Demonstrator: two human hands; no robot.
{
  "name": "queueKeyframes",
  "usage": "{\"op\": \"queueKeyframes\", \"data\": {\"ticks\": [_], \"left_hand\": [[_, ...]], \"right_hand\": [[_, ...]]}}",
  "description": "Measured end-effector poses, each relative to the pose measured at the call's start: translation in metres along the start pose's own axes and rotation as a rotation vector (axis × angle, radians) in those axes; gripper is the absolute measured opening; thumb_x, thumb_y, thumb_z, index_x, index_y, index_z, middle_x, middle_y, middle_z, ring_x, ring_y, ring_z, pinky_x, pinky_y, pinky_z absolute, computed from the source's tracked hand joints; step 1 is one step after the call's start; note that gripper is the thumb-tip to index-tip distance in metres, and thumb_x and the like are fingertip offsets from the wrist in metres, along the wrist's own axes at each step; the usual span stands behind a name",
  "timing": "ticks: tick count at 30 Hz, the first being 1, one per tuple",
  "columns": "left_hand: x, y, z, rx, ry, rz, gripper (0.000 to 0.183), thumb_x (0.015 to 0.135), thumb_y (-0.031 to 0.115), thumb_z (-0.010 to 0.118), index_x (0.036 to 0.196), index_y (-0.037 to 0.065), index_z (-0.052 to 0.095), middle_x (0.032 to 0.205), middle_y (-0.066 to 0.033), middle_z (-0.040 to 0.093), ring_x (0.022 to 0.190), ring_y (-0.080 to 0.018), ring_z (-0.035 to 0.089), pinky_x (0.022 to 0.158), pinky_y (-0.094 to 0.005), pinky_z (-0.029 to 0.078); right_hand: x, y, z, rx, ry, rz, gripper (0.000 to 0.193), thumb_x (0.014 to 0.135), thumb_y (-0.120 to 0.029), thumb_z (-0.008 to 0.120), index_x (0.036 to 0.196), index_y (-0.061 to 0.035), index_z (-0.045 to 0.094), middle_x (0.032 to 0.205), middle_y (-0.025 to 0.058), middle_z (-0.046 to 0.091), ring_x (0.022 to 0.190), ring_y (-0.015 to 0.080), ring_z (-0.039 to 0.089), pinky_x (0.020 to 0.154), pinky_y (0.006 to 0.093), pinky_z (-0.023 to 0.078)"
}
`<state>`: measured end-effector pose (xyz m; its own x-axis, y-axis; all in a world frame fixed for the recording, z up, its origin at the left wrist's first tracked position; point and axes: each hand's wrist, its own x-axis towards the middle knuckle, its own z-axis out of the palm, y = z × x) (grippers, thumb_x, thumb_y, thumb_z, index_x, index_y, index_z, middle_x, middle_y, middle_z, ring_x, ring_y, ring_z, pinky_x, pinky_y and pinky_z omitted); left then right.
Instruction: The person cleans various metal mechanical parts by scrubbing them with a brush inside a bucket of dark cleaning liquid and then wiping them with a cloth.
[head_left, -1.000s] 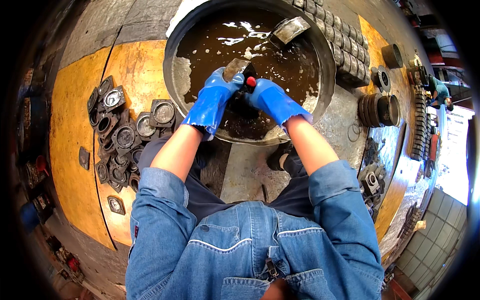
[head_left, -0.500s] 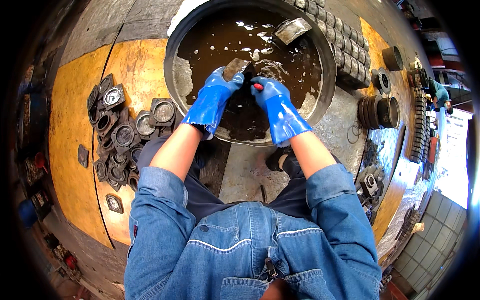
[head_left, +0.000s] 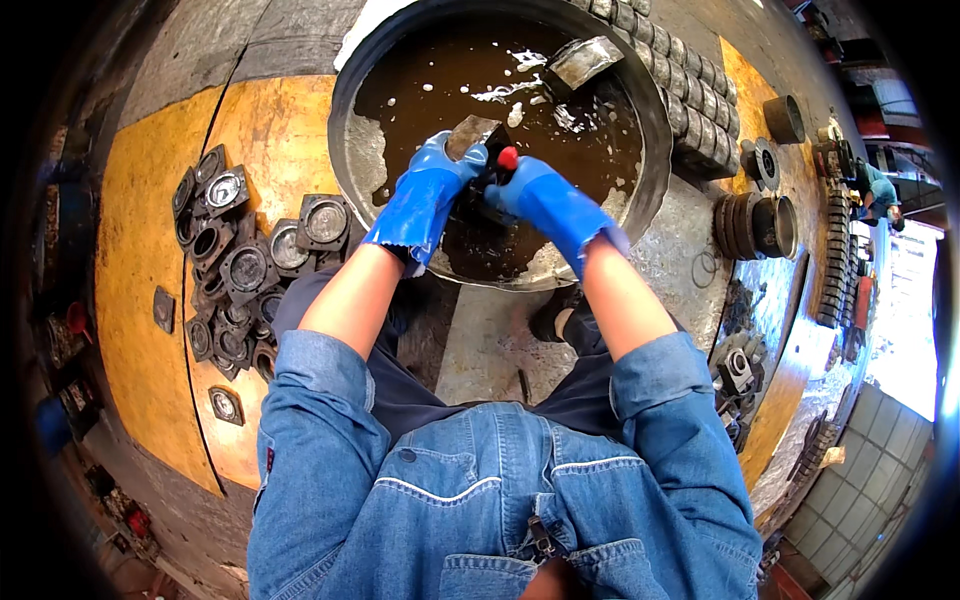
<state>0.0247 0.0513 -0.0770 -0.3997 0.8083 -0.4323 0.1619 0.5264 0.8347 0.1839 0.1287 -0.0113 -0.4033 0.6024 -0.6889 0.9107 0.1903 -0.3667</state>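
Note:
My left hand (head_left: pixel 438 168), in a blue rubber glove, grips a dark metal block (head_left: pixel 474 133) above the brown liquid of a big round basin (head_left: pixel 656 150). Close beside it, my gloved right hand (head_left: pixel 522 187) is closed around a tool with a red handle end (head_left: pixel 508 158). Most of this tool, and the underside of the block, are hidden by the gloves and shadow. A second metal block (head_left: pixel 583 64) lies at the basin's far right side, partly above the liquid.
On the left, dark metal parts with round openings (head_left: pixel 247 268) lie heaped on a yellowish board (head_left: pixel 140 350). Stacked cylindrical parts (head_left: pixel 690 85) stand right of the basin, with metal rings (head_left: pixel 757 226) nearer. A person (head_left: pixel 880 190) is at the far right.
My right hand has shifted slightly up and left and turned, so more of the red handle end shows. The left hand keeps the block nearly in place. Foam on the liquid has drifted.

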Motion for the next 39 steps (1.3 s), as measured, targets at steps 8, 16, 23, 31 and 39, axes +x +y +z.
{"op": "queueKeyframes", "data": {"ticks": [8, 16, 23, 31, 39], "left_hand": [[0.014, -0.016, 0.002, -0.053, 0.008, 0.038, 0.082, 0.082, 0.045, 0.084, 0.141, -0.004, 0.057, 0.130, -0.0199, 0.068, 0.119, -0.0287, 0.066, 0.103, -0.0403, 0.052], [-0.009, 0.013, -0.010, 0.104, -0.048, -0.010, 0.091, 0.072, 0.044, 0.089, 0.146, 0.003, 0.055, 0.136, -0.0216, 0.066, 0.127, -0.0337, 0.064, 0.106, -0.0424, 0.051], [-0.019, 0.018, 0.002, 0.285, 0.071, -0.025, 0.097, 0.073, 0.043, 0.088, 0.152, 0.004, 0.046, 0.142, -0.0254, 0.061, 0.134, -0.0395, 0.058, 0.110, -0.0442, 0.049], [-0.032, 0.052, 0.018, 0.574, -0.029, 0.078, 0.093, 0.075, 0.035, 0.084, 0.153, 0.007, 0.043, 0.137, -0.0266, 0.063, 0.127, -0.0417, 0.062, 0.107, -0.0468, 0.052], [-0.038, 0.071, 0.016, 0.867, -0.239, 0.128, 0.084, 0.068, 0.019, 0.085, 0.144, 0.017, 0.050, 0.128, -0.0178, 0.070, 0.120, -0.0367, 0.067, 0.099, -0.0467, 0.056]], "right_hand": [[0.006, 0.032, 0.039, -0.063, 0.494, -0.197, 0.032, 0.092, -0.034, 0.069, 0.122, -0.0252, 0.075, 0.120, 0.0087, 0.075, 0.111, 0.0310, 0.071, 0.096, 0.0438, 0.057], [0.026, 0.075, 0.027, 1.275, 0.514, -0.003, 0.026, 0.096, -0.019, 0.070, 0.117, -0.0031, 0.071, 0.090, 0.0042, 0.072, 0.074, 0.0142, 0.068, 0.071, 0.0284, 0.057], [0.022, 0.067, 0.055, 1.310, 0.406, 0.244, 0.019, 0.095, -0.016, 0.071, 0.108, -0.0019, 0.067, 0.091, 0.0096, 0.071, 0.070, 0.0199, 0.071, 0.062, 0.0296, 0.061], [-0.040, 0.069, 0.073, 1.395, 0.087, 0.082, 0.026, 0.097, -0.020, 0.064, 0.104, 0.0040, 0.071, 0.085, 0.0108, 0.073, 0.071, 0.0199, 0.069, 0.063, 0.0327, 0.052], [-0.063, 0.085, -0.009, 1.234, 0.422, 0.144, 0.026, 0.097, -0.024, 0.070, 0.109, -0.0013, 0.072, 0.100, 0.0063, 0.073, 0.081, 0.0140, 0.068, 0.081, 0.0282, 0.057]]}}
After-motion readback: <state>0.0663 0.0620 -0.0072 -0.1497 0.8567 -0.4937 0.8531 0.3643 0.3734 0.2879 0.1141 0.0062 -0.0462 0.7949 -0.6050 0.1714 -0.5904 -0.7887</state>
